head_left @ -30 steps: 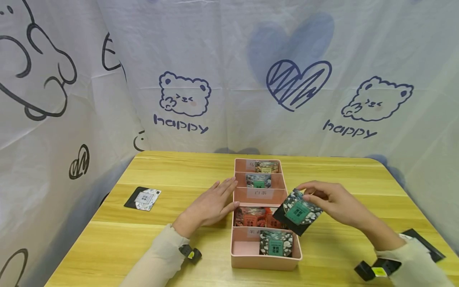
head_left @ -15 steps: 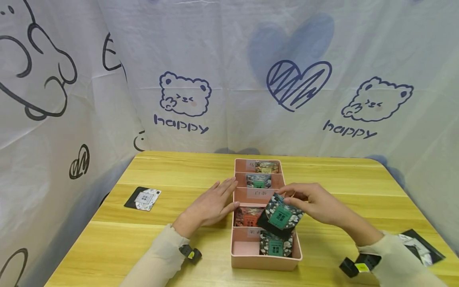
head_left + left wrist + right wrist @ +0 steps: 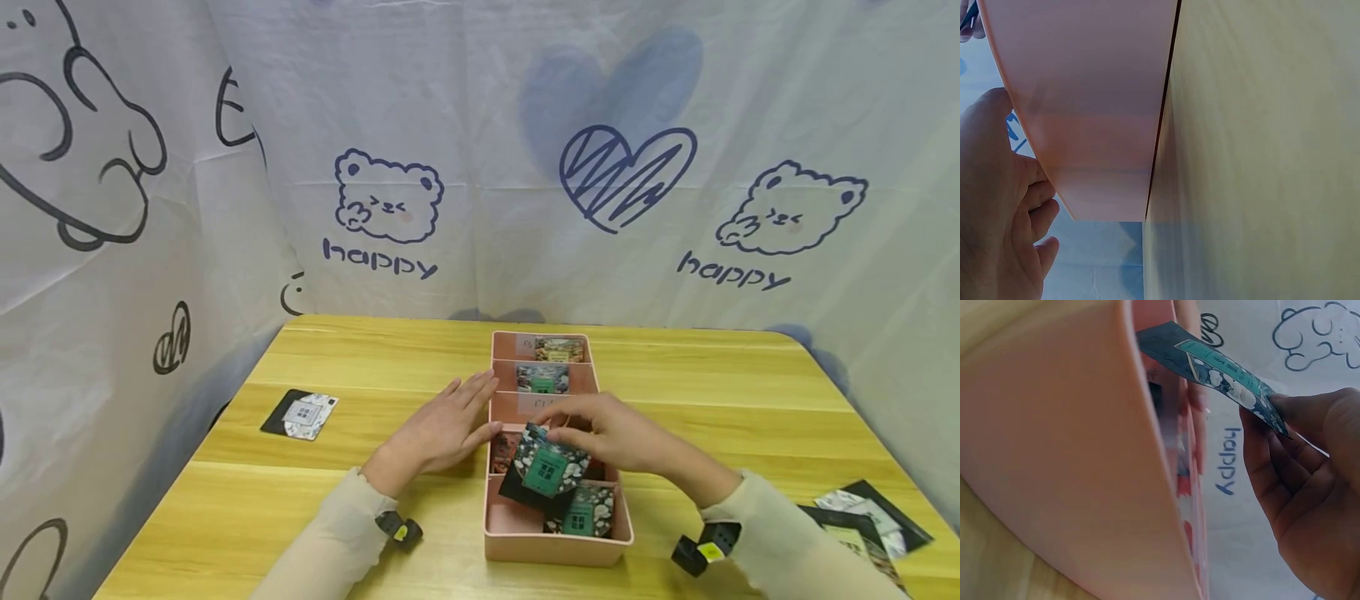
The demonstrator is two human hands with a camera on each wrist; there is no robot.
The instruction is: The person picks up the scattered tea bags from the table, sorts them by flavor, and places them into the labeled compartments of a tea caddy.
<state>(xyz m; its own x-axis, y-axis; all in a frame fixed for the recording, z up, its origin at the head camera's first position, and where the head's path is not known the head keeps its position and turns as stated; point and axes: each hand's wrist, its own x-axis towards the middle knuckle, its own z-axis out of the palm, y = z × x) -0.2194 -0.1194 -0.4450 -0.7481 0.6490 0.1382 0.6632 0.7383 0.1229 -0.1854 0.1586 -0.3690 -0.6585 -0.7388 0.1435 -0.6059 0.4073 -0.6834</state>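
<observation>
My right hand [image 3: 618, 433] pinches a dark tea sachet [image 3: 551, 468] with a green label and white flowers between thumb and fingers. It hangs tilted over the front compartment of a long pink divided box [image 3: 555, 548], overlapping a matching sachet [image 3: 594, 510] that stands in there. In the right wrist view, the lower end of the held sachet [image 3: 1229, 378] comes right at the box rim. My left hand [image 3: 438, 429] rests its fingertips on the box's left rim, fingers straight. The left wrist view shows these fingers [image 3: 1038, 194] along the top of the pink side wall [image 3: 1085, 94].
Red sachets [image 3: 504, 450] stand in the compartment behind, partly hidden. Farther back are a green-labelled sachet [image 3: 542, 377] and a yellow-labelled sachet [image 3: 558, 350]. A black-and-white sachet [image 3: 300, 414] lies on the left of the table; more sachets [image 3: 877, 508] lie at the right, by my sleeve.
My right hand has carried the sachet leftward and slightly toward me, from the box's right side to over the front compartment. More sachets show beside the right sleeve. My left hand stays put.
</observation>
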